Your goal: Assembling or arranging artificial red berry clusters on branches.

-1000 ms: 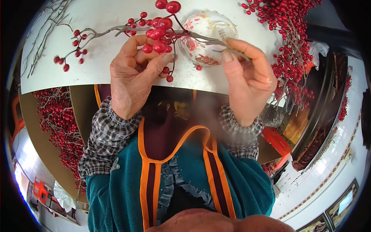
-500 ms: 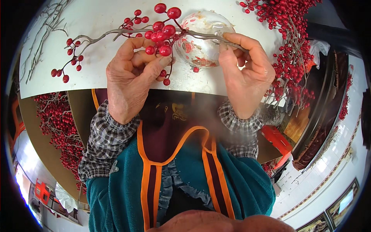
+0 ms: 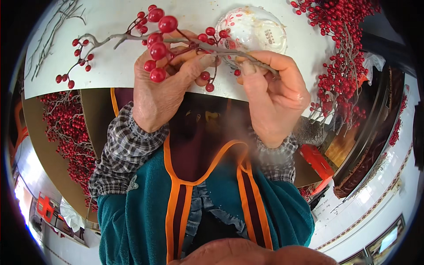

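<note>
A grey-brown artificial branch (image 3: 107, 40) with glossy red berries (image 3: 158, 51) stretches sideways above the white table. My left hand (image 3: 165, 86) is closed around its middle, with thumb and fingers pinching the stem where berry clusters join. Near the branch's right end, my right hand (image 3: 276, 88) pinches the bare stem between thumb and forefinger. One loose-looking red berry (image 3: 237, 72) shows beside the right fingertips; I cannot tell if it is held. Behind the branch sits a white bowl with a red pattern (image 3: 274, 33), holding a pale substance.
Bare grey twigs (image 3: 48, 39) lie at the table's far left. A large heap of red-berry stems (image 3: 340, 62) hangs over the right edge of the white table (image 3: 101, 73). More berry stems (image 3: 70, 137) fill a cardboard box at lower left. An orange-red object (image 3: 316, 161) is at right.
My left hand has moved right along the branch toward my right hand. The berry clusters have turned, and a small cluster now shows right of my left fingers. The whole view has shifted slightly.
</note>
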Demonstrator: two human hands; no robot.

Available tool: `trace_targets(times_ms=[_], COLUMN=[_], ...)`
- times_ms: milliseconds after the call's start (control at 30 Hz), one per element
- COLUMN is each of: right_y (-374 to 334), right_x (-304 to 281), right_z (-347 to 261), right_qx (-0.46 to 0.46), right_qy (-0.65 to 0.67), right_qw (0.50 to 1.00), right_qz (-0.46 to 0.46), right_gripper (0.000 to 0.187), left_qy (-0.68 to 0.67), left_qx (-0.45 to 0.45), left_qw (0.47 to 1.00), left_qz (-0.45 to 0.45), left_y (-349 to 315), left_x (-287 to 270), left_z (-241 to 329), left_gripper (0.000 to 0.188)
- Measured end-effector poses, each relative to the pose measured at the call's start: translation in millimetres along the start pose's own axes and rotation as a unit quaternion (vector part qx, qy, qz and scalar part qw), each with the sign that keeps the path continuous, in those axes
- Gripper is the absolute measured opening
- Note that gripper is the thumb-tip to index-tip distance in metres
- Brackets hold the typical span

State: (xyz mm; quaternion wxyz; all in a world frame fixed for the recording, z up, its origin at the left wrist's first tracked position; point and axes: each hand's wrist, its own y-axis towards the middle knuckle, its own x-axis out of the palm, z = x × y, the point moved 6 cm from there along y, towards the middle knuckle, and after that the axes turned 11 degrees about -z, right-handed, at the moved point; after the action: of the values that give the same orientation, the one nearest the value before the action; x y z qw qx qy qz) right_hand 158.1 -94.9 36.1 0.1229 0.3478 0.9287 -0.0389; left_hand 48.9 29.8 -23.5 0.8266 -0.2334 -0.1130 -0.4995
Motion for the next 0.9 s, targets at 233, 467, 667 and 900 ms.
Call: trace_targets(times_ms=[233,467,667,900], right_y=[-1,-4,-3,-5], right_x=[11,9,13,11], right_z=[8,13,11,10], right_qx=[-0.011,0.001,-0.04,-0.047], right_qy=[0.027,-0.001,-0.059,-0.054], right_qw=[1.0,0.999,0.997,0.997], right_qz=[0.009,0.036,0.03,0.024], right_gripper=[0.015,0.017,0.018,0.017], left_qy=[-0.037,0.041,0.055,0.017], left_qx=[0.072,0.047,0.044,0.067], left_qw=[0.997,0.998,0.997,0.997], left_qz=[-0.012,-0.023,-0.032,-0.022], left_y=[-1,0,-2,-2], left_x=[4,5,6,5], left_z=[0,2,2,0], left_gripper=[0.015,0.029,0.041,0.039])
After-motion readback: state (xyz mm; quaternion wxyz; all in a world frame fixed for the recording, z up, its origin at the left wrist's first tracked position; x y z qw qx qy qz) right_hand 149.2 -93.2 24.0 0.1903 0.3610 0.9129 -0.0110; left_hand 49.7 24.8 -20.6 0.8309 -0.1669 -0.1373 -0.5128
